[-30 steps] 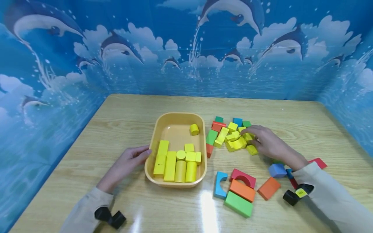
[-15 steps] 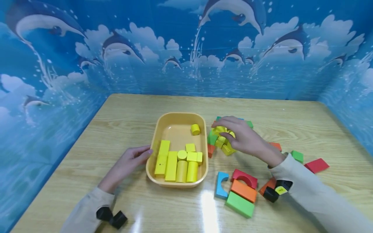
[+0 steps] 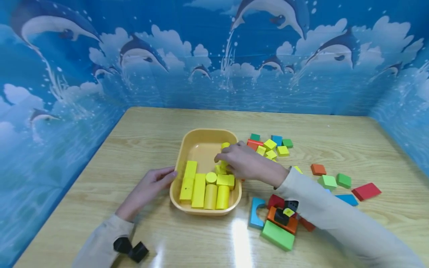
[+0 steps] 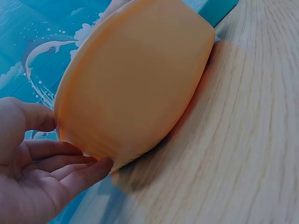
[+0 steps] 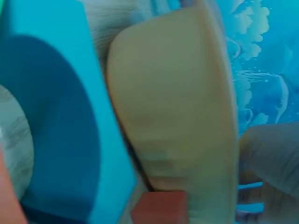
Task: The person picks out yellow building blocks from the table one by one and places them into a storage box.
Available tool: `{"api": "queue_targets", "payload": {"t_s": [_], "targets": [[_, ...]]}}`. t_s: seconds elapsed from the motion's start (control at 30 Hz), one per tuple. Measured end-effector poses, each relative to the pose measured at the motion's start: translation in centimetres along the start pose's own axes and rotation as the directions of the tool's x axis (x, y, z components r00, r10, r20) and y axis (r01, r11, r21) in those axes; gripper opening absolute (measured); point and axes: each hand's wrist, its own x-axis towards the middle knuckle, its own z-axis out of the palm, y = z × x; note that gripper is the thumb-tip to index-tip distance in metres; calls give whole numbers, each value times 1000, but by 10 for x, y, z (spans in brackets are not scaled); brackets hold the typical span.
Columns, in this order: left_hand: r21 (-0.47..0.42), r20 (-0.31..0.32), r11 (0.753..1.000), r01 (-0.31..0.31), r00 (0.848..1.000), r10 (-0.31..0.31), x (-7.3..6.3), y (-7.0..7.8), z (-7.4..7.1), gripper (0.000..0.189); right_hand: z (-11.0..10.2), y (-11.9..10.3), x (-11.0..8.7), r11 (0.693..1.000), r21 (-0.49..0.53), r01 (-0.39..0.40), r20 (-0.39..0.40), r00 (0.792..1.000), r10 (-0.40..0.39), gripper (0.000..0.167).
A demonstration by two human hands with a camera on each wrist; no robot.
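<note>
A tan plastic tray [image 3: 207,213] holds several yellow wooden building blocks, some rectangular and some cylindrical, mostly at its near end. My left hand [image 3: 149,190] holds the tray's left rim; in the left wrist view its thumb is at the rim and its fingers lie against the outer wall. Over the right side of the tray, my right hand [image 3: 246,162] reaches in with curled fingers round yellow blocks [image 3: 223,164], partly hidden by the hand. The right wrist view shows this hand [image 5: 271,172] beyond the tray wall, blurred.
Right of the tray lies a loose pile with yellow blocks [image 3: 269,145] among red, green and blue ones. Nearer me are a blue arch block [image 3: 256,214] and a green block [image 3: 278,235]. Farther right lie a red block [image 3: 366,191] and several others.
My right hand has moved left from the pile to the tray, carrying yellow blocks. Fewer yellow blocks show in the pile. My left hand has stayed at the rim.
</note>
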Motion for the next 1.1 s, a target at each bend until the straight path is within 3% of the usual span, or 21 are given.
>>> {"api": "queue_targets", "payload": {"t_s": [0.1, 0.23, 0.43, 0.63, 0.8, 0.93, 1.1], "targets": [[-5, 2, 1000, 5, 1000, -5, -1, 1, -1, 53, 2, -2, 4, 999, -11, -40, 61, 997, 40, 33], [-4, 4, 1000, 8, 1000, -8, -1, 3, 0, 54, 4, 0, 3, 999, 5, -44, 48, 998, 44, 29], [7, 2, 999, 40, 999, -40, -1, 6, 1, 54, 7, 5, -2, 998, 69, 12, -31, 999, -10, 29], [11, 3, 1000, 17, 1000, -17, -2, 6, 2, 54, 9, 8, -8, 996, 73, 52, -94, 995, -45, 34], [20, 2, 1000, 17, 1000, -17, -2, 6, 3, 54, 6, 16, -24, 995, 78, 65, -240, 970, -44, 41], [39, 3, 999, 27, 1000, -27, -3, 7, 2, 55, 3, 30, -46, 994, 107, 22, -298, 955, 11, 43], [49, 4, 998, 30, 1000, -31, -2, 8, 3, 56, 4, 44, -75, 981, 138, -134, -204, 966, 160, 44]]}}
